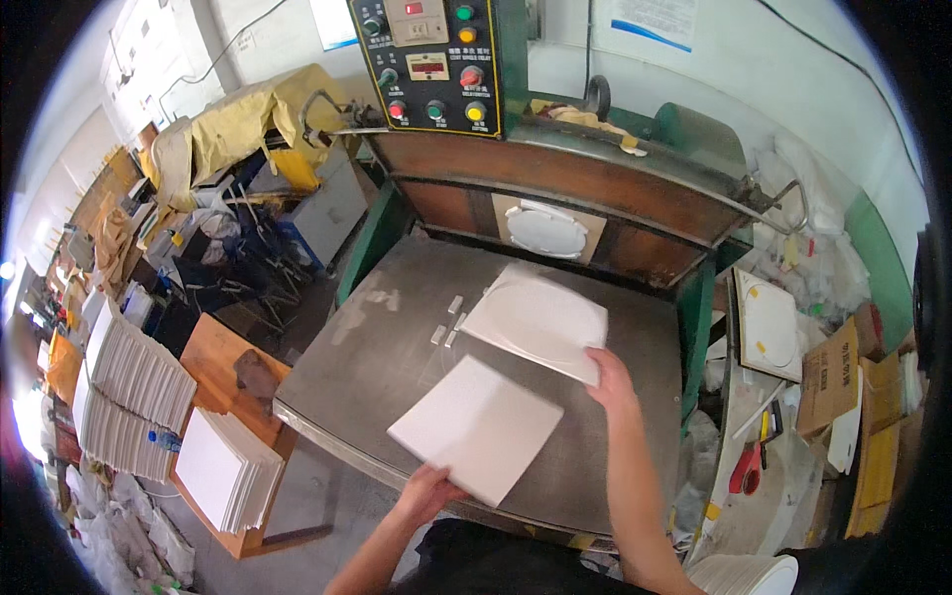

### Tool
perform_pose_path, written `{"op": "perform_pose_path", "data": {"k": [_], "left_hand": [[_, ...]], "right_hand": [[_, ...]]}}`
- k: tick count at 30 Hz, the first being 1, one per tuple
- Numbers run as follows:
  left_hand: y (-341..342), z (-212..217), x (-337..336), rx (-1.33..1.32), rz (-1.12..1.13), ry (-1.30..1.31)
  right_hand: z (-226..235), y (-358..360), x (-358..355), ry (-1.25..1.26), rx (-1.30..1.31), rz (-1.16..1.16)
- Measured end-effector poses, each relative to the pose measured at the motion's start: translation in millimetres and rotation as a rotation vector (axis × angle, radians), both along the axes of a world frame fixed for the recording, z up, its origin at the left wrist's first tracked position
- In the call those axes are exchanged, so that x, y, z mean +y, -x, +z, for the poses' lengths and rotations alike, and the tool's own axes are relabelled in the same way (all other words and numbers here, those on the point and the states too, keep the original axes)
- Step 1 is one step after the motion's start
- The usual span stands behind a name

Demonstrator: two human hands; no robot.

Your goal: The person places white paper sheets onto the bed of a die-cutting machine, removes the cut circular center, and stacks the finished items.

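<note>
My left hand [431, 493] grips the near edge of a plain white square sheet [478, 424], fingers partly under it, over the front of a grey metal press bed [342, 357]. Farther back and to the right, my right hand [612, 379] pinches the near right corner of a second white sheet [535, 319], which has a curved line marked in its surface. The two sheets are close together, with a narrow gap between them. Left of the second sheet, several small pale blocks [438, 335] lie on the bed. A white round-faced piece [547, 230] is fixed to the upright press plate.
A control panel [431, 64] with coloured buttons stands above the bed. At left, a wooden table [223, 372] bears a stack of white sheets [220, 461]. Red-handled scissors [746, 468] lie on the right bench, near a cardboard box [831, 382]. White discs [749, 575] are stacked at lower right.
</note>
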State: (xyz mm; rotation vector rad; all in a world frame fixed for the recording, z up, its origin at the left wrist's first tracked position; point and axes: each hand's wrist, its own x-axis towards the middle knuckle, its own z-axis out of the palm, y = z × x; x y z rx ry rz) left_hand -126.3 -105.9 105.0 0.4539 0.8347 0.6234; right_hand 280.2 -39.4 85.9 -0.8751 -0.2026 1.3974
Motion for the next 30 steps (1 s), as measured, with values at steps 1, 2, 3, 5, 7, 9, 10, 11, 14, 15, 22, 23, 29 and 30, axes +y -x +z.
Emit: {"op": "perform_pose_path", "data": {"k": [1,2,3,5,7,9,10,11,14,15,22,23,29,30], "left_hand": [[-29,-6,18,0.046,0.032,0.020],[-57,-22,37,-0.036,0.052,0.016],[-83,-36,55,-0.007,0.066,0.026],[-128,-44,85,0.023,0.118,0.046],[-152,-62,109,-0.010,0.129,0.049],[-157,-75,121,-0.047,0.116,0.107],[-147,-90,124,-0.117,0.097,0.132],[-141,-99,125,-0.189,0.075,0.158],[-144,-44,90,0.296,0.123,-0.108],[-133,-74,90,0.551,0.070,-0.364],[-178,-39,129,0.850,0.154,-0.637],[-174,-6,115,0.657,0.174,-0.371],[-102,-53,154,0.167,0.387,0.137],[-108,-46,155,0.149,0.417,0.135]], "right_hand": [[13,-5,-23,0.008,-0.068,-0.081],[23,-10,-49,0.013,-0.139,-0.167],[35,-12,-74,0.090,-0.176,-0.239],[38,-19,-130,0.188,-0.267,-0.345],[37,-15,-191,0.227,-0.324,-0.388],[36,-3,-245,0.308,-0.338,-0.414],[29,4,-269,0.373,-0.346,-0.435],[14,14,-297,0.366,-0.342,-0.459],[25,54,-331,0.387,-0.380,-0.600],[36,72,-332,0.387,-0.401,-0.617],[67,151,-350,0.394,-0.649,-0.801],[75,167,-358,0.418,-0.635,-0.873],[99,230,-352,0.411,-0.501,-0.928],[103,237,-349,0.394,-0.459,-0.949]]}}
